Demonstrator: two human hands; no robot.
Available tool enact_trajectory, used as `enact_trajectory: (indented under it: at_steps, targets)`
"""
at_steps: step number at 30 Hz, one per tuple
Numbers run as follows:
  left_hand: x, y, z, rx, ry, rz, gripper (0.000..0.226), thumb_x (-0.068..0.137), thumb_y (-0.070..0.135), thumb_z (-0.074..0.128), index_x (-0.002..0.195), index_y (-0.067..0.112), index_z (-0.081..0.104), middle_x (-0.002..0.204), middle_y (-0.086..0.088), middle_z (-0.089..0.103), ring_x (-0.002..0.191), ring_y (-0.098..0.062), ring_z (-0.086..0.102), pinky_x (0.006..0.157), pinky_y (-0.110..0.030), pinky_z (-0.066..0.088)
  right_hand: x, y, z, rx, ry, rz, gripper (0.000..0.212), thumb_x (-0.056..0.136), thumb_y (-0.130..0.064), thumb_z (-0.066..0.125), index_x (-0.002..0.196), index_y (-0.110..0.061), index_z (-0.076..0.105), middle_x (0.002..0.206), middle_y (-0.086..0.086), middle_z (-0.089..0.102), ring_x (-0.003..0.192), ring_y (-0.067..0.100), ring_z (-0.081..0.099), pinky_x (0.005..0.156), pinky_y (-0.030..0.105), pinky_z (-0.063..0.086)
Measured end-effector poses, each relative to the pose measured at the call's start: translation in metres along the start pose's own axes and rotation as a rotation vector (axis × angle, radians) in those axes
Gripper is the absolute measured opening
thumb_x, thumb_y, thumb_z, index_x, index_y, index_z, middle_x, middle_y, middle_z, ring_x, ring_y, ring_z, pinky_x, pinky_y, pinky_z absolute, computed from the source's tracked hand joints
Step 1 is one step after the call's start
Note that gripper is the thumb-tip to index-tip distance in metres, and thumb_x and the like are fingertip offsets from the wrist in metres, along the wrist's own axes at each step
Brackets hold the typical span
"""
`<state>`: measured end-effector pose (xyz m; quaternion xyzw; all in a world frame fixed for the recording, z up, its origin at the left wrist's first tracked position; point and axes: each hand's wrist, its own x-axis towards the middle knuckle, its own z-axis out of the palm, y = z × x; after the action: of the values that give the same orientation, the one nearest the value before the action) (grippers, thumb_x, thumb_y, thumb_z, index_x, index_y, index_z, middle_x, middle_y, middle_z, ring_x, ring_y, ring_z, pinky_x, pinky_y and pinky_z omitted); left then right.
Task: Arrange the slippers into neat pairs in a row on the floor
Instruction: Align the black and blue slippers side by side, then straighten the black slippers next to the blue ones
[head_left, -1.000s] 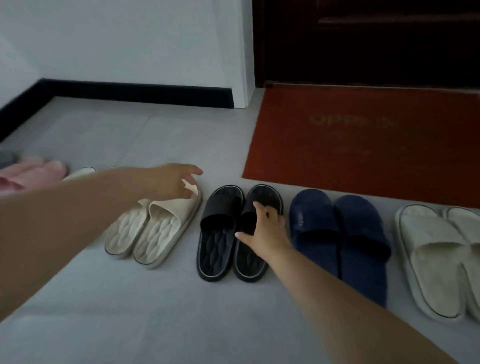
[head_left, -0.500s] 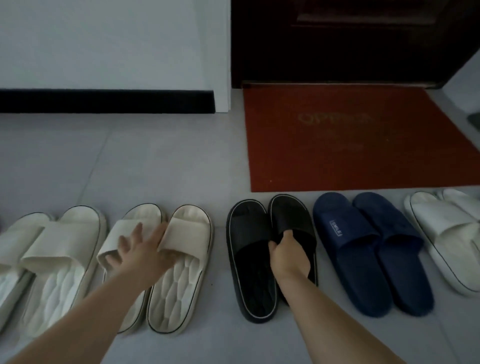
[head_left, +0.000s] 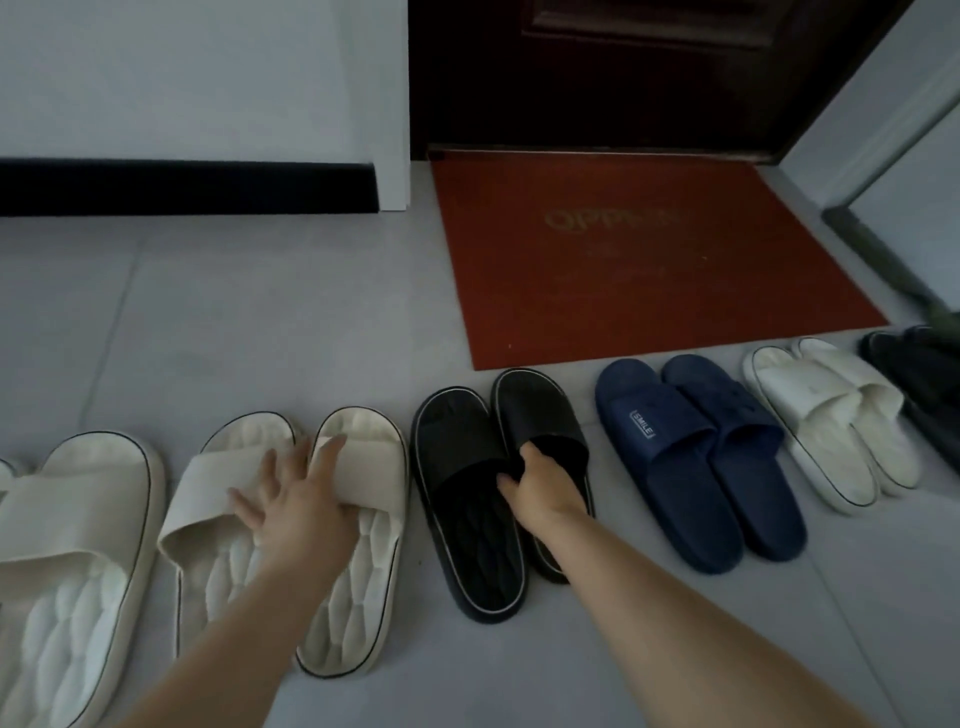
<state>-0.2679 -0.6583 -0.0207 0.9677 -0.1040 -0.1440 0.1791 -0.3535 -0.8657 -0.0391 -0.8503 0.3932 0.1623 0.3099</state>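
Left hand (head_left: 298, 499) flat, fingers (head_left: 330, 454) spread wide across the straps of the cream moulded-foam slipper pair (head_left: 291, 530), palm pressing down, nothing gripped. Right hand (head_left: 540, 486) curled closed, fingertips tucked under the strap of the right-hand slipper in the black rubber pair with pale edging (head_left: 498, 488), holding that strap. Black pair side by side, touching, toes toward the red doormat with faint lettering (head_left: 649, 260), front tip just beside the mat's near edge. Cream pair just left of the black one, soles touching. Further left, another cream slipper (head_left: 72, 561), partly cut off by the frame. To the right, navy blue cloth pair with a small label (head_left: 696, 457), then white ridged pair (head_left: 831, 415), then a dark pair (head_left: 924, 374) at the edge, blurred. All in a row on the grey tiled floor (head_left: 260, 322). Behind, dark wooden door (head_left: 623, 73).
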Motion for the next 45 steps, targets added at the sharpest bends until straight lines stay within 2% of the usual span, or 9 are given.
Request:
enact_trajectory:
  at_steps: [4,6,8,10,16,20,33,41,45]
  targets:
    - [-0.006,0.039,0.009,-0.158,-0.113,0.333,0.061,0.074,0.004,0.057,0.133,0.016,0.047,0.142,-0.008,0.044,0.134,-0.026,0.033,0.113,-0.030,0.022,-0.015,0.001,-0.004,0.173,-0.089,0.111,0.073,0.082,-0.027,0.061,0.143,-0.020,0.023,0.140,0.015,0.040,0.125,0.033,0.046,0.103,0.035,0.040]
    - [-0.010,0.061,0.012,-0.198,-0.243,0.376,0.058,0.077,0.011,0.060,0.133,0.010,0.046,0.138,-0.010,0.048,0.128,-0.024,0.043,0.108,-0.026,0.030,-0.023,0.007,-0.015,0.170,0.023,0.140,0.057,0.081,-0.025,0.062,0.133,-0.017,0.039,0.133,0.014,0.046,0.117,0.032,0.052,0.094,0.032,0.042]
    - [-0.010,0.074,0.016,-0.110,-0.309,0.344,0.064,0.080,0.020,0.063,0.138,0.009,0.039,0.142,-0.011,0.042,0.130,-0.025,0.042,0.109,-0.026,0.030,-0.027,0.015,-0.033,0.125,0.197,0.145,0.038,0.080,-0.025,0.063,0.114,-0.013,0.049,0.123,0.013,0.051,0.107,0.031,0.056,0.085,0.033,0.045]
    - [-0.006,0.077,0.016,-0.014,-0.288,0.277,0.068,0.081,0.025,0.065,0.139,0.009,0.034,0.142,-0.012,0.039,0.130,-0.027,0.041,0.108,-0.030,0.031,-0.025,0.024,-0.052,0.094,0.234,0.108,0.039,0.081,-0.024,0.063,0.114,-0.014,0.044,0.124,0.014,0.046,0.110,0.034,0.051,0.087,0.037,0.045]
    - [0.001,0.069,0.022,0.067,-0.386,0.149,0.065,0.090,0.020,0.052,0.146,0.015,0.019,0.135,-0.013,0.050,0.120,-0.029,0.052,0.100,-0.032,0.041,0.012,0.032,-0.071,-0.184,-0.083,-0.080,0.068,0.093,-0.023,0.048,0.147,-0.032,0.007,0.137,0.015,0.044,0.117,0.034,0.051,0.094,0.039,0.045]
    - [0.005,0.078,0.022,0.043,-0.317,0.164,0.055,0.093,0.015,0.046,0.144,0.016,0.027,0.133,-0.013,0.053,0.120,-0.028,0.052,0.099,-0.028,0.038,0.021,0.045,-0.072,-0.141,-0.030,-0.115,0.069,0.093,-0.001,0.034,0.146,-0.039,0.011,0.127,0.015,0.055,0.105,0.033,0.058,0.086,0.036,0.047]
    - [0.005,0.111,0.049,-0.052,-0.155,0.041,0.044,0.091,0.022,0.051,0.132,0.008,0.043,0.122,-0.021,0.061,0.111,-0.039,0.056,0.092,-0.038,0.044,0.019,0.084,-0.071,-0.187,0.134,-0.223,0.069,0.090,0.000,0.029,0.147,-0.031,0.008,0.128,0.020,0.048,0.107,0.038,0.053,0.077,0.042,0.045]
    - [-0.004,0.103,0.052,-0.067,-0.219,0.009,0.064,0.090,0.014,0.052,0.146,0.021,0.021,0.124,-0.019,0.059,0.110,-0.037,0.057,0.096,-0.042,0.046,0.026,0.075,-0.072,-0.129,0.037,-0.269,0.073,0.087,0.005,0.026,0.146,-0.034,0.009,0.132,0.018,0.045,0.110,0.039,0.051,0.083,0.045,0.045]
    - [-0.001,0.093,0.050,-0.022,-0.228,0.040,0.066,0.091,0.004,0.048,0.147,0.018,0.016,0.110,-0.023,0.063,0.097,-0.038,0.059,0.090,-0.045,0.047,0.020,0.069,-0.070,-0.078,-0.029,-0.284,0.073,0.086,0.005,0.029,0.146,-0.032,0.010,0.139,0.015,0.038,0.118,0.036,0.046,0.095,0.046,0.044]
